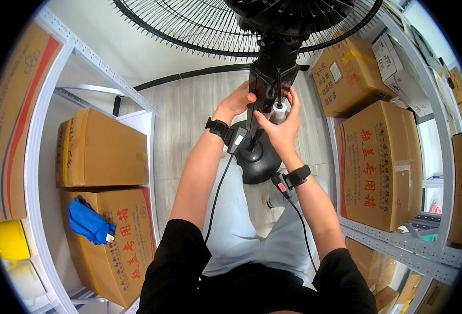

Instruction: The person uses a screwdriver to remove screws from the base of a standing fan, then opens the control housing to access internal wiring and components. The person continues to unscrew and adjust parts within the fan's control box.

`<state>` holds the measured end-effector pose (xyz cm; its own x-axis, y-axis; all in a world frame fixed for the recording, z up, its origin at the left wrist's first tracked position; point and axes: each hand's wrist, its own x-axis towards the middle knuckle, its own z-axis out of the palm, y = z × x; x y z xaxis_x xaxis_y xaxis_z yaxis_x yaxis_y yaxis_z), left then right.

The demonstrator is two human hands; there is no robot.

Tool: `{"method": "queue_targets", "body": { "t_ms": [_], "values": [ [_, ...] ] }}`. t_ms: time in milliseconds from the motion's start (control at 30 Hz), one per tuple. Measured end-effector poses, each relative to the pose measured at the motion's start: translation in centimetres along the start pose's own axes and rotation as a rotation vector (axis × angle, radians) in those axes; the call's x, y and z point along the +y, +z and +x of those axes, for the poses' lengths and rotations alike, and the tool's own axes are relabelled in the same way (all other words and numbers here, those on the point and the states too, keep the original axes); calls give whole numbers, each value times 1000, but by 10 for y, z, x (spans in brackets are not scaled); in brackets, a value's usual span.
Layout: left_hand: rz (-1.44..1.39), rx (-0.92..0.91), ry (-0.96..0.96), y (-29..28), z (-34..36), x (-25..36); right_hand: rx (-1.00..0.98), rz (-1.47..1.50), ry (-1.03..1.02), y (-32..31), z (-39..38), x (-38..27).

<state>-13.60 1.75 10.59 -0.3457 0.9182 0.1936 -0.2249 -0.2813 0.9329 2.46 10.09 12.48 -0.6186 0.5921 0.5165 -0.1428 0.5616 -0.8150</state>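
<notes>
A black standing fan (273,78) rises in front of me, its round base (260,163) on the floor between my legs. My left hand (236,101) is closed around the left side of the fan's column, below the wire cage (189,47). On the right side, my right hand (283,127) grips the column, thumb on its front and fingers up along the far edge. Between that thumb and those fingers sits a small white cylindrical piece (279,112), with a thin dark rod or cord above it. I cannot tell whether the hand presses on it.
Metal shelves stand on both sides. The left rack holds cardboard boxes (108,149), a blue cloth (88,220) and a yellow mug (11,240). More cardboard boxes (380,165) fill the right rack. Black cables (218,201) run from my wristbands down my arms.
</notes>
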Motion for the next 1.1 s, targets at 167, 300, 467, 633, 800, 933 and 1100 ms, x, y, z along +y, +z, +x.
{"method": "queue_targets", "body": {
  "t_ms": [167, 300, 467, 633, 800, 933, 1100],
  "values": [
    [18, 31, -19, 8, -2, 4, 14, 41, 25, 0, -2, -2],
    [24, 21, -5, 9, 0, 7, 14, 31, 19, 0, -1, -1],
    [50, 33, -31, 11, -4, 10, 5, 36, -22, 1, -2, 4],
    [-42, -78, -56, 15, 4, 25, 13, 31, -50, 1, -4, 11],
    [11, -21, -11, 11, 0, 16, 39, 32, -68, 6, -5, 10],
    [132, 103, -40, -13, -6, 1, 46, 25, -85, 5, -6, 8],
    [56, 68, -26, -8, -9, 8, 45, 1, -60, 5, -8, 7]
  ]
}}
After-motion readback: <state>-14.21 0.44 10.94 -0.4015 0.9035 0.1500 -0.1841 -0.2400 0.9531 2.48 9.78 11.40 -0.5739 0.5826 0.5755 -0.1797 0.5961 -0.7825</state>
